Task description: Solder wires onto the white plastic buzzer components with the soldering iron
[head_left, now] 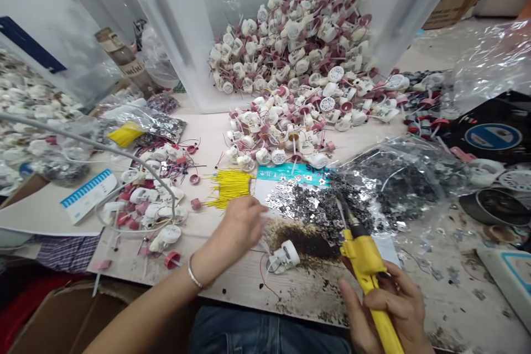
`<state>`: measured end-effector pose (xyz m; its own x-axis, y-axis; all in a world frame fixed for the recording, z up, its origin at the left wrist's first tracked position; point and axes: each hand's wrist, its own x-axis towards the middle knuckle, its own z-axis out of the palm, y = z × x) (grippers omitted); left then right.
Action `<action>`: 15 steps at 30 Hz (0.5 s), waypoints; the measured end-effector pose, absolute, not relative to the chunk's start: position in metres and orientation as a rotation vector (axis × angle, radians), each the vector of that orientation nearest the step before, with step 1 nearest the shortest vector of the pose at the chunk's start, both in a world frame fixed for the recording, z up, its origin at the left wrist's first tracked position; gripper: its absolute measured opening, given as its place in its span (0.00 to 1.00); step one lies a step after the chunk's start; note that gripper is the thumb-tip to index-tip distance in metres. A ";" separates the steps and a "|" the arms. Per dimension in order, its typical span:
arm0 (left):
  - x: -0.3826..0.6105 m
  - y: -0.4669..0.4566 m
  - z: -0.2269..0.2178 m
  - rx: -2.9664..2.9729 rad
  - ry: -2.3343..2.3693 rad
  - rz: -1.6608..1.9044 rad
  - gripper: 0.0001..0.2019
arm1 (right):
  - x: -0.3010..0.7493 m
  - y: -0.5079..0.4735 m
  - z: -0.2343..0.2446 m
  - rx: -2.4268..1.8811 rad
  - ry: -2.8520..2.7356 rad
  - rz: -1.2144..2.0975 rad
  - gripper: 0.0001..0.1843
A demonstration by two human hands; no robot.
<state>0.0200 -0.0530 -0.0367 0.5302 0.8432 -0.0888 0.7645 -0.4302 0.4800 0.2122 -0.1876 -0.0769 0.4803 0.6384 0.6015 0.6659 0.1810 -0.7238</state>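
Observation:
My right hand [390,304] is wrapped around a yellow soldering gun [367,260], its dark tip pointing up over a heap of small shiny metal plates [319,202]. My left hand [244,224] is closed, fingers curled together and slightly blurred, just below a bundle of short yellow wires [230,185]. Whatever its fingertips hold, if anything, I cannot make out. Between the hands a white plastic fan-like part [284,257] with thin red and white wires lies on the table, beside a dark scorched patch [309,240].
A large pile of white and pink parts [298,50] spills from a translucent bin [174,38]. More parts [145,204] lie to the left inside a bent grey tube. A clear bag of metal plates [415,177], a round tin [498,207] and a white device [508,276] are right.

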 end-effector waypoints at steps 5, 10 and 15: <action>-0.013 -0.018 -0.060 2.514 1.569 0.214 0.08 | 0.225 -0.189 -0.075 -1.488 -1.204 0.064 0.14; -0.024 -0.016 -0.065 2.690 1.482 0.476 0.10 | 0.231 -0.178 -0.068 -1.507 -1.265 0.041 0.13; -0.010 -0.029 -0.051 2.767 1.330 0.658 0.10 | 0.222 -0.146 -0.088 -1.459 -1.627 0.105 0.07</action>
